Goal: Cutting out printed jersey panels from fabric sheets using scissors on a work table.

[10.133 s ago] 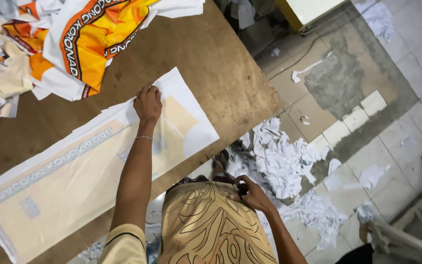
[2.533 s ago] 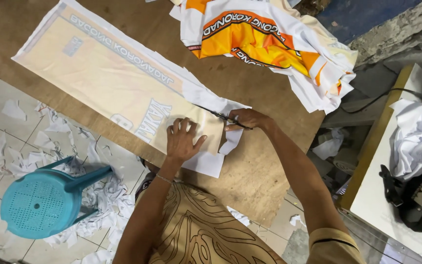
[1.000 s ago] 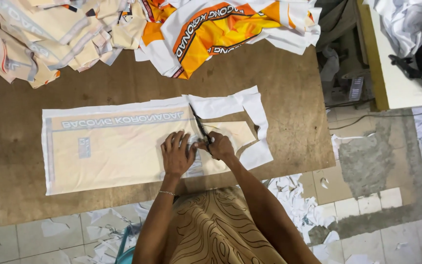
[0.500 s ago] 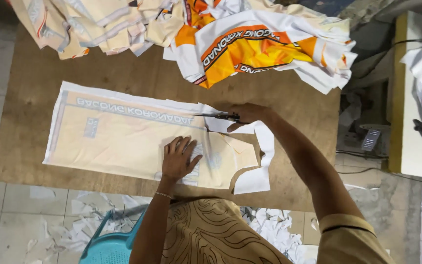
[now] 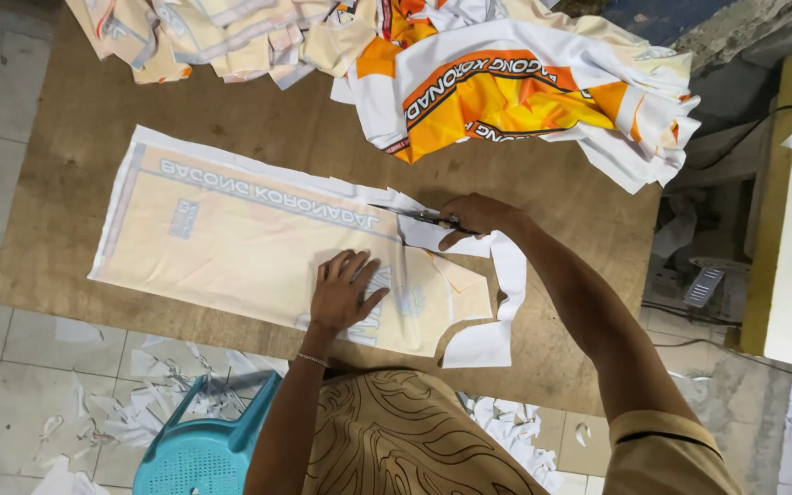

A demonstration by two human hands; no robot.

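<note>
Fabric dominates the wooden table [image 5: 75, 238]: a long cream-coloured printed panel [image 5: 231, 238] lies flat across the middle of it, its left end near the table's left edge and its right end short of the middle of the near edge. It looks thin, light and limp, so it will likely slide and wrinkle unless pinned flat; the safest hold seems to be a flat palm on the cloth close beside the cut line rather than a pinch at an edge.

Below the near edge, a turquoise plastic stool [image 5: 199, 454] stands on the tiled floor among white scraps [image 5: 167, 403].

The left hand [image 5: 346, 291] rests on the panel with fingers spread wide, palm down, holding nothing, pressing the cloth just left of the cut.

Scissors [image 5: 414, 216] lie low along the panel's far edge, blades pointing left. The right hand [image 5: 478, 220] is closed round their handles. How far the blades are parted is too small to tell.

A white trimmed strip [image 5: 506, 284] curls loose off the panel's right end, hanging together by a narrow band; it looks flimsy and apt to tear or snag.

A heap of orange and white garments [image 5: 524, 92] is piled along the far edge, towards the right corner.
</note>
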